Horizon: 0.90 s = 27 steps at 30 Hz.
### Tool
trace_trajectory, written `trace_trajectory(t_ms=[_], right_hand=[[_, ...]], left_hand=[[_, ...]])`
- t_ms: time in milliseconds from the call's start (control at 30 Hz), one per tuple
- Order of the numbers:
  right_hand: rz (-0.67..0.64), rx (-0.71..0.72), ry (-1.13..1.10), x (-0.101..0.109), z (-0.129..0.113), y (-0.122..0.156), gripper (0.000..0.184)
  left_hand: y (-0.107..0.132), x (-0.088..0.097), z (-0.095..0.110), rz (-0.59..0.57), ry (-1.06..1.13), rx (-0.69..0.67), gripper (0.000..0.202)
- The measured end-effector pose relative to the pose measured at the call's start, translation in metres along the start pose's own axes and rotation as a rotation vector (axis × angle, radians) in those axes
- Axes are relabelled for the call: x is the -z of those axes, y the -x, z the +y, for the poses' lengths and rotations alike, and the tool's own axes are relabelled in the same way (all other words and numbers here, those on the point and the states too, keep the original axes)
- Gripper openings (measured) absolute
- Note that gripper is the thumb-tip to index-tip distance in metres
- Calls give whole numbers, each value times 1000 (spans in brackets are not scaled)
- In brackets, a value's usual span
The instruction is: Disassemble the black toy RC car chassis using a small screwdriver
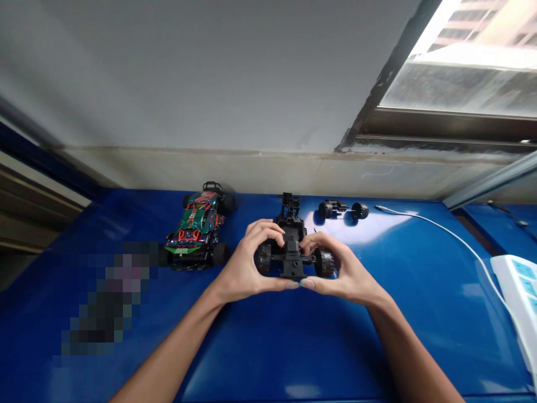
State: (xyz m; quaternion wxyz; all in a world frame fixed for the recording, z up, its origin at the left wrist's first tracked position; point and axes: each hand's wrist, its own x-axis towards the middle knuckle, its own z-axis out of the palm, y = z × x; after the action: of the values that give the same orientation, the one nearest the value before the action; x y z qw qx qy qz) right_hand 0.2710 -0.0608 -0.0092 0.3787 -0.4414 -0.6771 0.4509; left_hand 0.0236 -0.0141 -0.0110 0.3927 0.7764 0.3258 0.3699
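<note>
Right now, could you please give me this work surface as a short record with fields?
Surface: blue table
Left hand: holding the left side of a black chassis, around its near left wheel
Right hand: holding the right side, around the near right wheel
Thumbs: tips close together at the chassis's near end
Left of hands: colorful toy car
Beyond right hand: separate two-wheeled part
Far right: white cable, white power strip
Unclear: pixelated patch, lower left
</note>
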Motion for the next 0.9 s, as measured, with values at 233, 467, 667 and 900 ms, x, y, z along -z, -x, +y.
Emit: trace_trajectory(t_ms=[233, 467, 667, 900], right_hand=[[95, 119, -1, -4, 8, -3, 56], [175, 209, -2, -10, 12, -4, 58], [391, 236, -38, 16, 21, 1, 58], [498, 98, 302, 67, 31, 19, 52]], left_hand=[[2, 1, 5, 37, -42, -24, 60], [2, -2, 3, 31, -62, -58, 68], [7, -4, 7, 98, -166, -100, 45], [12, -3, 21, 358, -285, -62, 16]])
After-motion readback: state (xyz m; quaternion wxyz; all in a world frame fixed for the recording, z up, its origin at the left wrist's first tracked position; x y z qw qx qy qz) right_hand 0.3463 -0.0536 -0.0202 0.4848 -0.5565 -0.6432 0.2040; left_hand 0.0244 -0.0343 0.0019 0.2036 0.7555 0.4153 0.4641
